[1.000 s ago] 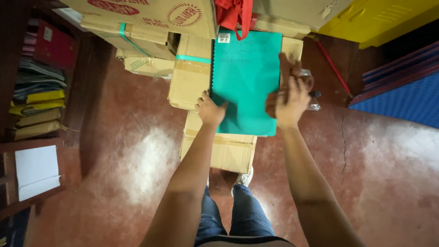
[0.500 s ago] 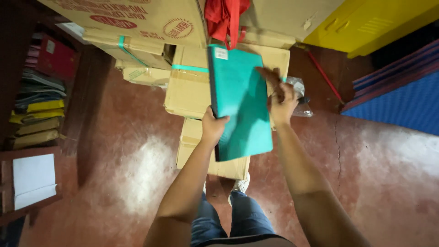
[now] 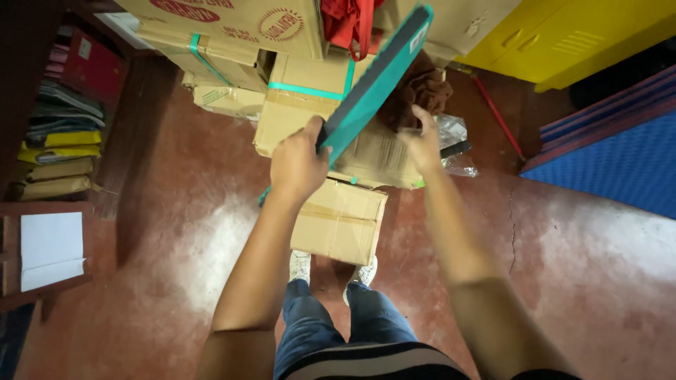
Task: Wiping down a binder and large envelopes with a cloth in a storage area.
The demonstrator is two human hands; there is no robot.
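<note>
My left hand point(image 3: 297, 163) grips the lower end of a teal spiral-bound notebook point(image 3: 373, 83). The notebook is turned edge-on and slants up to the right over the boxes. My right hand point(image 3: 422, 144) is off the notebook, fingers apart, just below a brown cloth point(image 3: 420, 93) that lies on a cardboard box point(image 3: 380, 158). A crumpled clear plastic bag point(image 3: 456, 144) with a dark object in it sits right of that hand.
Stacked cardboard boxes point(image 3: 232, 28) fill the top, with a smaller box point(image 3: 341, 222) by my feet. A red bag point(image 3: 346, 21) hangs above. A yellow cabinet point(image 3: 577, 32), blue mats point(image 3: 620, 165), a red rod point(image 3: 496, 116) and shelves with folders point(image 3: 60, 151) flank the red floor.
The notebook swung from lying flat to edge-on, lifted up by my left hand. My right hand let go of it and moved toward the brown cloth, now uncovered.
</note>
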